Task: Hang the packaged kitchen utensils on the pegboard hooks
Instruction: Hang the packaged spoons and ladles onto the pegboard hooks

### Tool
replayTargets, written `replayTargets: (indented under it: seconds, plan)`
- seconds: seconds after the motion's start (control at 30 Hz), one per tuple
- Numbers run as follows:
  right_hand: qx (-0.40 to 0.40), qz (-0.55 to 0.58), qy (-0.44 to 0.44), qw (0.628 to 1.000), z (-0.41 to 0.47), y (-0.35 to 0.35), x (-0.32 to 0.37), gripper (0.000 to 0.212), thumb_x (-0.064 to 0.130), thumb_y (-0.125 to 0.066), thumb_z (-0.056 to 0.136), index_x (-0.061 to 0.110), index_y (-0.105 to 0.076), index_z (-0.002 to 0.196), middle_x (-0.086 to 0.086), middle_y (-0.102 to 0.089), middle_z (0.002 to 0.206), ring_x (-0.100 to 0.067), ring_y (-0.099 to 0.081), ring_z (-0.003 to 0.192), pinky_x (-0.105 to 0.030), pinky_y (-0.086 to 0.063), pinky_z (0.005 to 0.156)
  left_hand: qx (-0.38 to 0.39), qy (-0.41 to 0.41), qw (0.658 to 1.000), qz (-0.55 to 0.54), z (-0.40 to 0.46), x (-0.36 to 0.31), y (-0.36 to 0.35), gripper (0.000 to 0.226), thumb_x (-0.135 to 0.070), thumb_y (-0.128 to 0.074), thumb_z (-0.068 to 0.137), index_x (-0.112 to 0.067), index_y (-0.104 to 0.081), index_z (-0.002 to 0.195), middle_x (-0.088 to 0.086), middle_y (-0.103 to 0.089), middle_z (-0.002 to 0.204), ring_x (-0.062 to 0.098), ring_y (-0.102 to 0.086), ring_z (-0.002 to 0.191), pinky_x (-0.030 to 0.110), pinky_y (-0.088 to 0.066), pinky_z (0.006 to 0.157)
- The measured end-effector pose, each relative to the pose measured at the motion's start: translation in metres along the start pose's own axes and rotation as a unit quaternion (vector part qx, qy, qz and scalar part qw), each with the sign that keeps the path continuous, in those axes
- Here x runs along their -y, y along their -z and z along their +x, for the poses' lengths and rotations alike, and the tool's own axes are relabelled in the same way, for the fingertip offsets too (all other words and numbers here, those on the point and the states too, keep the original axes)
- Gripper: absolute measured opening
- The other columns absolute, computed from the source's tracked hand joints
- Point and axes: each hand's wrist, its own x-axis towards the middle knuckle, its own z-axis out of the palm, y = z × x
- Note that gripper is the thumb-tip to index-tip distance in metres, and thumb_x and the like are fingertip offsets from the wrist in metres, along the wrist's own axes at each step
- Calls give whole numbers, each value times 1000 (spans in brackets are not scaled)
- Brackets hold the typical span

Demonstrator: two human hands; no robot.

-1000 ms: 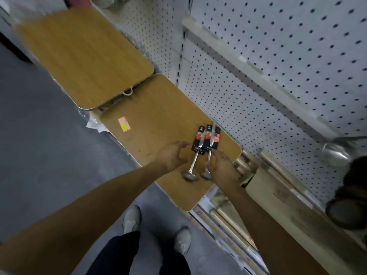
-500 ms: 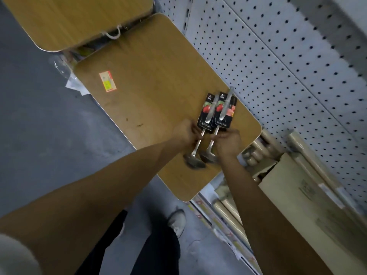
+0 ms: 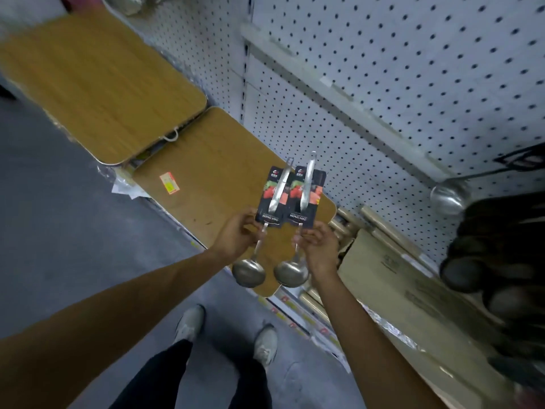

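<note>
I hold two packaged steel ladles side by side in the air above the wooden table (image 3: 206, 175). Each has a dark card with a red picture on its handle. My left hand (image 3: 236, 234) pinches the left ladle (image 3: 272, 199) just below its card, bowl hanging down. My right hand (image 3: 320, 246) grips the right ladle (image 3: 305, 190) the same way. The white pegboard (image 3: 413, 69) rises to the right of and behind them. No hook near the ladles is plain to see.
A second wooden tabletop (image 3: 97, 84) lies at the upper left. A hanging steel ladle (image 3: 448, 196) and dark, blurred hanging goods (image 3: 501, 246) are at the right. Cardboard boxes (image 3: 392, 273) and rolled items sit low beside the table. Grey floor lies to the left.
Both hands closed on the two ladles lying on the table and lifted them off it. The ladles now hang upright in the air, nearer the pegboard.
</note>
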Motion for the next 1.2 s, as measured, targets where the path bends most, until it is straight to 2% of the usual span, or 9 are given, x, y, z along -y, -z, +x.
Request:
replayTargets:
  seconds: [0.17, 0.33, 0.47, 0.63, 0.7, 0.77, 0.9, 1.1, 1.2]
  plan:
    - [5, 53, 1, 999, -73, 7, 48, 39, -27, -60, 77, 11, -51, 83, -13, -62, 73, -22, -64, 61, -33, -57, 61, 16, -29, 999, 33, -62, -50, 11, 50, 14, -68, 82, -28, -60, 108, 12, -66, 103, 29, -64, 81, 44, -56, 64]
    - [22, 68, 57, 996, -132, 19, 76, 30, -21, -67, 76, 6, -58, 84, 2, -71, 67, -5, -68, 61, -22, -55, 59, 36, -35, 997, 53, -108, -88, 14, 53, 18, -69, 81, -23, -61, 113, 6, -71, 97, 21, -68, 77, 49, -60, 72]
    - [33, 92, 87, 991, -171, 34, 89, 28, -22, -66, 75, 4, -59, 86, 4, -74, 72, -6, -69, 66, -22, -55, 61, 63, -23, 997, 24, -142, -112, 8, 44, 18, -68, 81, -9, -62, 116, -4, -76, 87, 11, -69, 64, 31, -61, 63]
    - [23, 120, 83, 989, -212, 64, 93, 33, -17, -74, 70, -2, -62, 97, -6, -75, 88, -21, -69, 77, -31, -56, 65, 95, -62, 993, 41, -173, -132, -1, 43, 13, -72, 80, -5, -64, 119, 18, -73, 105, 27, -68, 76, 26, -61, 66]
    - [12, 123, 86, 989, -226, 80, 94, 37, -17, -74, 70, 1, -63, 100, -7, -75, 91, -23, -70, 83, -32, -56, 71, 112, -86, 988, 53, -183, -141, -7, 41, 7, -75, 79, -14, -70, 114, 13, -77, 100, 30, -70, 80, 25, -60, 69]
    - [-1, 133, 88, 987, -237, 97, 95, 39, -24, -68, 71, 4, -64, 98, -5, -76, 89, -21, -71, 83, -32, -57, 70, 132, -103, 984, 65, -191, -149, -14, 38, -2, -78, 76, -30, -77, 101, 9, -78, 95, 32, -73, 82, 33, -61, 75]
    - [-28, 144, 113, 983, -253, 130, 98, 42, -25, -67, 70, 2, -68, 102, -10, -77, 91, -22, -73, 83, -30, -57, 69, 157, -109, 979, 70, -202, -161, -33, 28, -6, -79, 72, -22, -78, 94, 14, -77, 93, 36, -72, 83, 50, -57, 84]
    - [-56, 150, 131, 978, -261, 167, 99, 40, -25, -65, 73, 1, -66, 103, -7, -77, 85, -18, -73, 77, -25, -56, 64, 186, -122, 971, 85, -218, -167, -68, 38, 9, -74, 76, -25, -79, 92, 10, -78, 96, 30, -72, 82, 41, -61, 78]
    - [-63, 148, 130, 978, -255, 176, 96, 42, -24, -66, 73, 1, -66, 106, -9, -77, 88, -20, -73, 79, -28, -58, 67, 191, -112, 971, 88, -225, -164, -83, 32, 13, -72, 78, -8, -71, 103, 7, -78, 96, 25, -72, 83, 32, -60, 70]
